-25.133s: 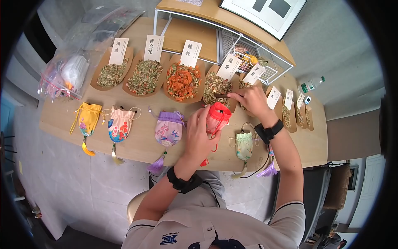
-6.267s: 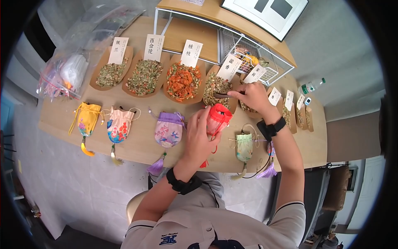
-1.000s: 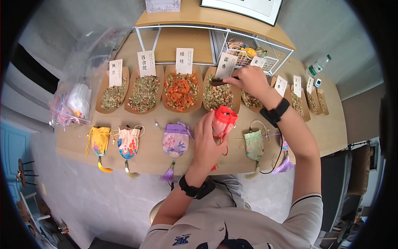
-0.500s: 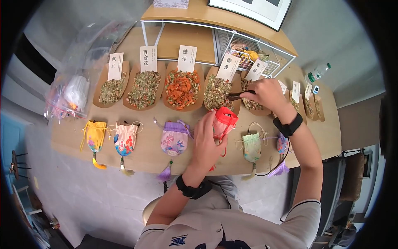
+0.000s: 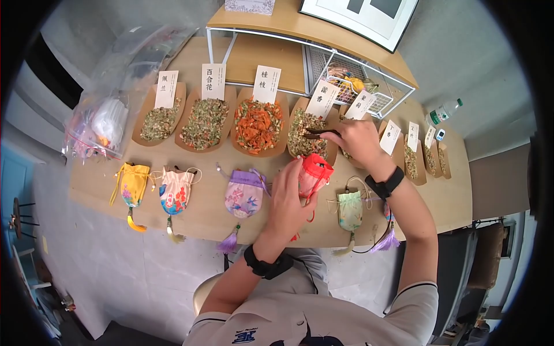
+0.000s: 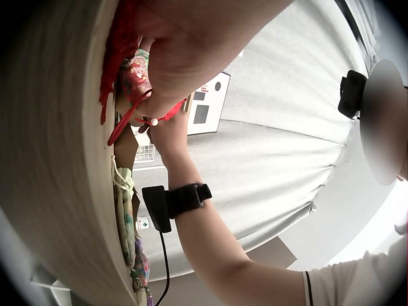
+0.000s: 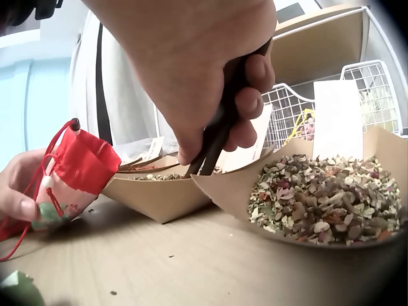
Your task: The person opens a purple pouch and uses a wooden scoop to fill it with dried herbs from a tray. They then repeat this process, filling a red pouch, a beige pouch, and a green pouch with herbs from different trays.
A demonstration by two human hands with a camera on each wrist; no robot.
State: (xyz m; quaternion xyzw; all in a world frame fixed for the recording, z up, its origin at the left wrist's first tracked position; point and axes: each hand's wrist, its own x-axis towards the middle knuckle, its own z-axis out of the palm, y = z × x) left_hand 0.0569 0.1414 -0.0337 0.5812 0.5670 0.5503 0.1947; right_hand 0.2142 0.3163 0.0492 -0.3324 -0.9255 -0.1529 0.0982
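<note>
In the head view my left hand (image 5: pixel 287 199) grips a red drawstring pouch (image 5: pixel 315 177) with its mouth upward, just in front of the paper trays. My right hand (image 5: pixel 360 141) holds dark tongs (image 5: pixel 318 134), whose tips overlap the dried herbs (image 5: pixel 301 138) in the tray labelled 藿香. In the right wrist view, fingers curl round the tongs (image 7: pixel 223 127), and the tips dip behind a tray's near edge. That view also catches the pouch's red cloth collar (image 7: pixel 89 159) and its cords. In the left wrist view the hand covers much of the pouch (image 6: pixel 136 76).
More paper trays of herbs, one topped with orange pieces (image 5: pixel 257 128), line the table on both sides. Yellow (image 5: pixel 134 183), pink, purple (image 5: pixel 243 196) and green pouches (image 5: pixel 350 210) lie along the front. Behind stand a shelf (image 5: pixel 271 60) with a wire basket and a bottle (image 5: pixel 444 111).
Within the last second the tongs go from the tray's upper part to its right edge, then back leftward over the herbs. The left hand keeps holding the red pouch. The head view shifts slightly.
</note>
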